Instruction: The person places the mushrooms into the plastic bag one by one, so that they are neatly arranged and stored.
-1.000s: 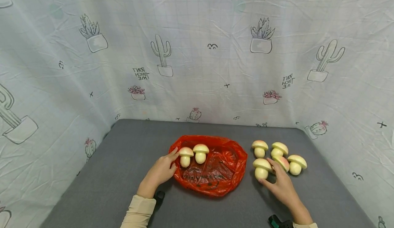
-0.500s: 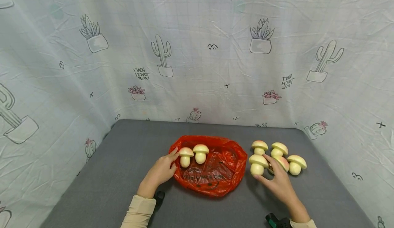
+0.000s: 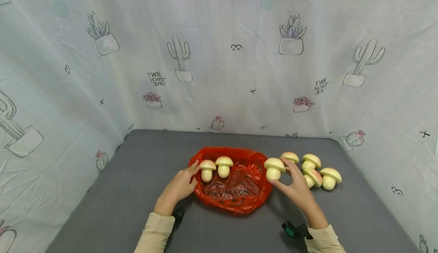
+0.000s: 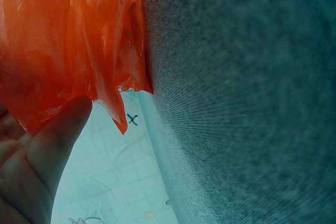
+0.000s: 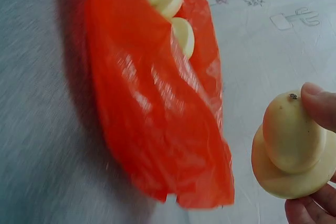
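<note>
In the head view my right hand (image 3: 295,188) holds a pale yellow toy mushroom (image 3: 273,169) at the right rim of a red plastic bag (image 3: 236,209). The right wrist view shows this mushroom (image 5: 294,140) between thumb and fingers, stem towards the camera and raised beside the bag. At the bag's left rim, my left hand (image 3: 179,184) pinches the plastic, its thumb (image 4: 60,135) on the outer side in the left wrist view. Inside the spread bag lie two mushrooms, one (image 3: 207,170) next to the left fingertips and another (image 3: 224,166) just right of it.
Several more mushrooms (image 3: 330,179) lie grouped on the grey table (image 3: 147,162) right of the bag, one partly behind the right hand. A white curtain (image 3: 219,63) printed with cacti hangs behind the table and along both sides.
My right hand has lifted the mushroom from the group and carried it left and away from me to the bag's rim. The left hand keeps its place at the bag.
</note>
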Demonstrator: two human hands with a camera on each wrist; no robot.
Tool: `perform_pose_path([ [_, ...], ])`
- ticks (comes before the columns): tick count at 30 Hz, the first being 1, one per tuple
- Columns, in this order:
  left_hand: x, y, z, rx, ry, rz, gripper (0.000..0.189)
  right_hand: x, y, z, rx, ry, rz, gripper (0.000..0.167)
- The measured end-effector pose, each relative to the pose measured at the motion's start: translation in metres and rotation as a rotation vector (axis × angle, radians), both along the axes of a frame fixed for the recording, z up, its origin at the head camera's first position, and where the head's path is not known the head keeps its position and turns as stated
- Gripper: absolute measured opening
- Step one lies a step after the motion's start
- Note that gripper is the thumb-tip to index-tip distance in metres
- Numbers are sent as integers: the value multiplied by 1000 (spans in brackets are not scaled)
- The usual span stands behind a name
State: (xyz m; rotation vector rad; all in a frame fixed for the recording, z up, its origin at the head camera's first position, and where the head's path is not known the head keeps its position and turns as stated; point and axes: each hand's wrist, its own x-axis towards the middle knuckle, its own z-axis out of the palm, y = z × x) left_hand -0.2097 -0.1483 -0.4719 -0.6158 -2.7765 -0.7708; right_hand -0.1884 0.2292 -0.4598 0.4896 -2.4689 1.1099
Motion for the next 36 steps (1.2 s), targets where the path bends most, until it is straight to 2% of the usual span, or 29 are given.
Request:
perform_pose_path([
  [9,0,1,3,-6,-32,3,51,-18,-22,3,-12,6,69,78],
  [19,0,0,1,-17,-26,3,52,-32,-45,0,-35,-67,135,77],
  [36,0,0,3,-15,-2,-10,51,-54,-75,-4,120,-100,155,78],
])
